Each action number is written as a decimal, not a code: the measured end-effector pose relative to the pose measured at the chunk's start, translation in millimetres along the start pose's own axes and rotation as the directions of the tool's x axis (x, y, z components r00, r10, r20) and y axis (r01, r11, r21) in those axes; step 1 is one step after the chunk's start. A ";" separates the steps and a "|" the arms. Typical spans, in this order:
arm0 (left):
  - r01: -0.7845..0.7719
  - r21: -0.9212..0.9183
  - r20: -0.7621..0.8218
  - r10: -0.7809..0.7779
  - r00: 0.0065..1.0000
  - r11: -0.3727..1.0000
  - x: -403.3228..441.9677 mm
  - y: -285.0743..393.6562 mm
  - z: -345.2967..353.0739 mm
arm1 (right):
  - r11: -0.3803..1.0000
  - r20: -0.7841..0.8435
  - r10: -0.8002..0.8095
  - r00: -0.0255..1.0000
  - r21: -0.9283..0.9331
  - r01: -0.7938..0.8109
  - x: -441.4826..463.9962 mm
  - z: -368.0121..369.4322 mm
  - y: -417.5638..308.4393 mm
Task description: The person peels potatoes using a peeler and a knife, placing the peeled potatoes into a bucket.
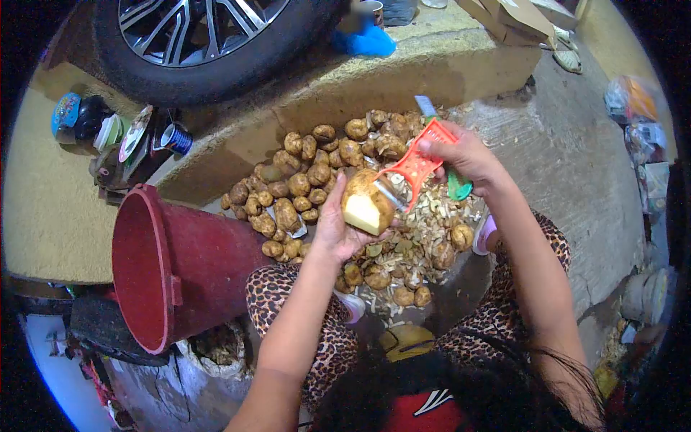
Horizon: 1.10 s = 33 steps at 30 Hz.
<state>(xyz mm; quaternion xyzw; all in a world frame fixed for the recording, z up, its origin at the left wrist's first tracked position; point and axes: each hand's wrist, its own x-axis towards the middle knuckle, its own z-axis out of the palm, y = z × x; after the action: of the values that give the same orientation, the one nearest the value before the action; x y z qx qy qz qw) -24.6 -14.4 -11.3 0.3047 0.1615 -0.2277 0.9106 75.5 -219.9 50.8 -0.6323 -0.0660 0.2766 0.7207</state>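
Note:
My left hand [336,229] is wrapped round a large potato [366,204], tilted, with a bare pale face where the skin is off. An orange peeler [423,160] is in my right hand [464,156], its metal blade at the potato's upper right side; whether it touches cannot be made out. The same hand also holds what looks like a green-handled knife [425,106], its blade pointing away and the green handle end showing below my palm. Beneath both hands lie pale peelings [432,223] and several brown, unpeeled potatoes [299,185].
A red bucket [216,266] lies on its side at the left. Behind the potatoes runs a concrete step [461,72] with a car wheel [209,43] above it. Cups and dishes, among them a blue cup [176,139], stand at the left. Plastic bags [640,101] line the right wall.

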 end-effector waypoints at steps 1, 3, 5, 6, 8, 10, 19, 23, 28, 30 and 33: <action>0.029 0.019 -0.008 -0.029 1.000 0.999 2.0 -2.8 0.0 | 0.999 0.022 0.008 1.000 -0.042 -0.007 0.5 5.4 3.2; 0.007 -0.021 -0.071 -0.009 0.997 1.000 5.1 -9.1 1.7 | 0.992 0.063 0.025 0.998 -0.128 -0.017 4.6 11.9 13.5; 0.011 -0.019 -0.008 -0.012 1.000 1.000 5.6 -12.7 -0.5 | 0.967 0.030 -0.025 0.999 -0.253 0.032 6.4 16.1 18.3; 0.008 -0.073 -0.039 -0.011 0.999 0.997 3.0 -12.9 7.5 | 0.966 0.020 -0.028 0.999 -0.257 0.032 7.5 16.8 20.3; 0.006 -0.145 -0.100 -0.020 0.995 0.989 -1.9 -12.5 24.7 | 0.970 0.001 -0.031 1.000 -0.243 0.030 6.1 21.3 17.4; 0.018 -0.187 -0.085 -0.035 0.996 0.982 0.9 -13.1 21.2 | 0.967 0.024 -0.023 0.999 -0.251 0.028 6.0 23.1 15.2; -0.024 -0.110 -0.087 0.014 0.996 0.994 -6.3 -9.5 6.5 | 0.863 -0.307 -0.436 0.846 -0.409 0.296 23.9 -43.4 6.5; -0.019 -0.074 -0.082 0.013 0.997 0.997 2.1 -10.1 -3.6 | 0.950 -0.079 -0.265 0.961 -0.191 0.246 5.6 12.3 18.4; -0.101 -0.061 -0.198 0.088 0.976 0.993 2.5 -11.2 13.5 | 0.848 0.050 -0.364 0.930 -0.395 0.353 7.6 27.9 34.8; -0.105 -0.043 -0.158 0.097 0.983 0.994 2.6 -8.7 7.8 | 0.670 0.007 -0.564 0.826 -0.580 0.463 13.1 17.3 32.7; -0.113 -0.074 -0.151 0.101 0.983 0.991 -4.5 -8.4 8.5 | 0.517 -0.109 -0.744 0.659 -0.718 0.466 24.2 -19.4 15.5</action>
<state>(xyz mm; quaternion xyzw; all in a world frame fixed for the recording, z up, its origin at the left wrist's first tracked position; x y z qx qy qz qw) -31.3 -24.2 -6.9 0.2913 0.2208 -0.1486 0.9188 99.5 -224.5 26.2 -0.8115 -0.2261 -0.1763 0.5092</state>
